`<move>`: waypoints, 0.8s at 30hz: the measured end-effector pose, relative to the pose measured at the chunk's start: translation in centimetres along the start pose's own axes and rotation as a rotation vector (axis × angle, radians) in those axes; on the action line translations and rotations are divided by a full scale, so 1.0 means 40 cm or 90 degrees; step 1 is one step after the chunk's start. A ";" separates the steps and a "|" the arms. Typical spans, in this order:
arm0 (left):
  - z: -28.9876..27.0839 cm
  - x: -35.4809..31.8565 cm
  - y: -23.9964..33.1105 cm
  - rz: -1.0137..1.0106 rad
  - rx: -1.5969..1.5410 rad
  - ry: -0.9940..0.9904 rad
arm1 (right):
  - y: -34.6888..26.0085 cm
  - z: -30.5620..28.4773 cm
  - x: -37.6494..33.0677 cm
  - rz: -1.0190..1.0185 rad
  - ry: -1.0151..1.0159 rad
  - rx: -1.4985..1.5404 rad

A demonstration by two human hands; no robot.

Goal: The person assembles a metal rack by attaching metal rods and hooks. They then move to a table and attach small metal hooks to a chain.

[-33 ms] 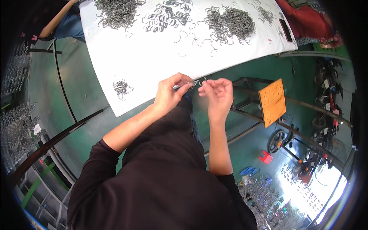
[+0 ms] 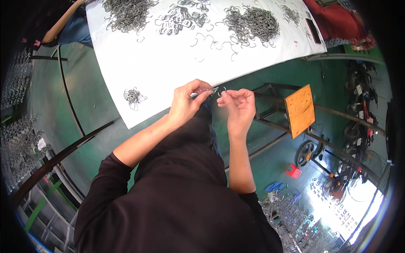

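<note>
Metal clip [image 2: 215, 90] pinched in your left hand [image 2: 186, 103] points right, toward the curved wire hook [image 2: 225, 89] your right hand [image 2: 241, 108] grips just beside it.

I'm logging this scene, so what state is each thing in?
Left hand: pinching metal piece
Right hand: pinching curved metal piece
Far-left metal heap: piled
Middle metal links: loosely spread
Far-right metal heap: piled, strays beside it
Small metal cluster: bunched, apart
Dark slab: lying flat
</note>
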State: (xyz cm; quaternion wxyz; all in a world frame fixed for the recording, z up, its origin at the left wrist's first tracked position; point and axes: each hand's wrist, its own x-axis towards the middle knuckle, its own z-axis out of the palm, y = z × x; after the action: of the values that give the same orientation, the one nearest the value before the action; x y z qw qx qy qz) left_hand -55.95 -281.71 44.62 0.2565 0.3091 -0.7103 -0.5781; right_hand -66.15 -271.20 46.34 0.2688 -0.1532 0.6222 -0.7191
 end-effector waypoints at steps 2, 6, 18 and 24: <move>0.006 0.002 0.002 0.018 -0.003 -0.010 | 0.000 0.011 -0.025 0.011 0.037 0.049; 0.021 0.003 0.002 -0.006 -0.019 -0.059 | 0.032 0.019 -0.014 -0.017 0.076 0.081; -0.115 0.478 -0.222 0.178 0.436 0.026 | 0.064 -0.039 0.031 -0.174 0.014 -0.005; -0.150 0.653 -0.250 0.156 0.732 -0.166 | 0.070 -0.062 0.038 -0.150 -0.009 0.006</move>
State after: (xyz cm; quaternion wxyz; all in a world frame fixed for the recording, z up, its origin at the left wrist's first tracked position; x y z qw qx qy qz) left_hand -67.87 -306.30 36.21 0.0238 0.2407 -0.9651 -0.1006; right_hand -68.21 -270.31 42.99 0.1877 -0.2294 0.5943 -0.7477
